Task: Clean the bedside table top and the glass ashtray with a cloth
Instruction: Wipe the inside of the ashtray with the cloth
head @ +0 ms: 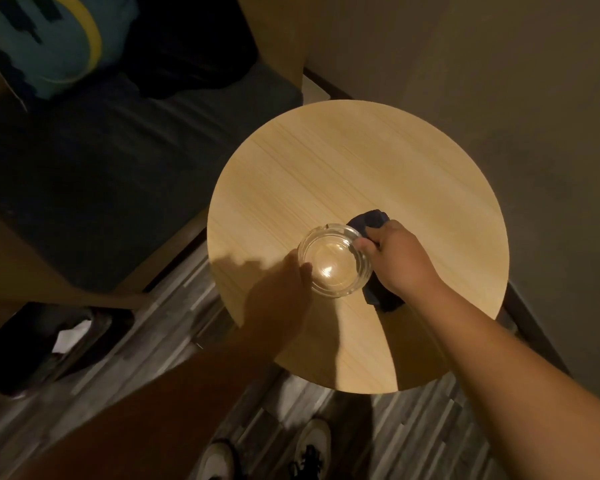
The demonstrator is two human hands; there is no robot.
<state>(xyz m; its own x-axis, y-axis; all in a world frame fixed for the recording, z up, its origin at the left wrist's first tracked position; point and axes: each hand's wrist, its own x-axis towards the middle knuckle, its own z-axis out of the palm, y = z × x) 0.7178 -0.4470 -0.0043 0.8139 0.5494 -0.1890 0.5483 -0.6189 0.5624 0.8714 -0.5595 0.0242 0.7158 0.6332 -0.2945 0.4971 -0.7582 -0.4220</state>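
The glass ashtray [335,260] is up in both hands over the near part of the round wooden tabletop [378,161]; whether its base touches the wood or hangs just above it I cannot tell. The left hand [279,296], mostly in shadow, is curled against the ashtray's left wall, fingers closed on the rim to steady it. The right hand [400,259] is bunched around a dark blue cloth [371,220], thumb and fingers pinching a fold of it against the ashtray's right rim; more cloth hangs out below the palm and pokes out above the knuckles.

By the look of it, the ashtray is being wiped right now, along its outer wall and rim. The bowl looks clear and empty, with a bright glint at the bottom, so I would guess this part is well on. The wood shows no crumbs, ash or smears that I can make out, but the light is dim and warm, so I cannot judge whether the top has been wiped already or is left to do. Nothing else stands on it. A dark upholstered seat [101,161] sits just beside the table on the left.
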